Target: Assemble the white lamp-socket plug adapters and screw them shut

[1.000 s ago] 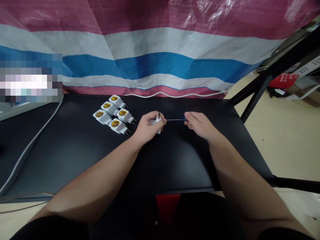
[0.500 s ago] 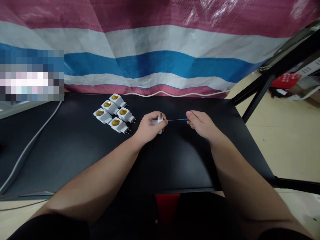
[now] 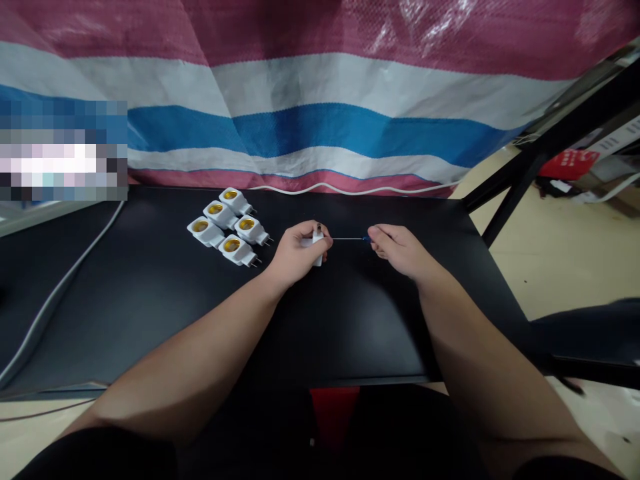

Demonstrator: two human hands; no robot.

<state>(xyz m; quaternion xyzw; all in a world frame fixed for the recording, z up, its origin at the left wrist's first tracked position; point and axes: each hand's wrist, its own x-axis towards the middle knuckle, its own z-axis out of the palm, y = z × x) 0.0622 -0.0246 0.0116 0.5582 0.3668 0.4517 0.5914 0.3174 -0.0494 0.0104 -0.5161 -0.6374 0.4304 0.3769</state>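
Observation:
My left hand (image 3: 299, 252) is closed around a white lamp socket adapter (image 3: 317, 255), tilted so that part of it sticks out past the thumb. Between the fingers of my right hand (image 3: 395, 247) is the blue handle of a screwdriver (image 3: 350, 239). Its thin metal shaft runs left, level, to the adapter at my left thumb; the tip is hidden there. Left of my hands, several similar white plug-in lamp sockets (image 3: 233, 247) lie grouped on the black table (image 3: 330, 327), with brass-coloured threads facing up and metal prongs pointing right.
A striped red, white and blue tarp (image 3: 325, 127) hangs behind the table. A white cable (image 3: 320, 189) runs along the back edge, and a grey cable (image 3: 65, 283) crosses the left side. Black metal frame bars (image 3: 515, 177) stand at the right. A dark shape (image 3: 590, 327) is at the right edge.
Both hands have shifted very slightly left, still holding the adapter and the screwdriver. A dark shape has come into view at the right edge, beyond the table.

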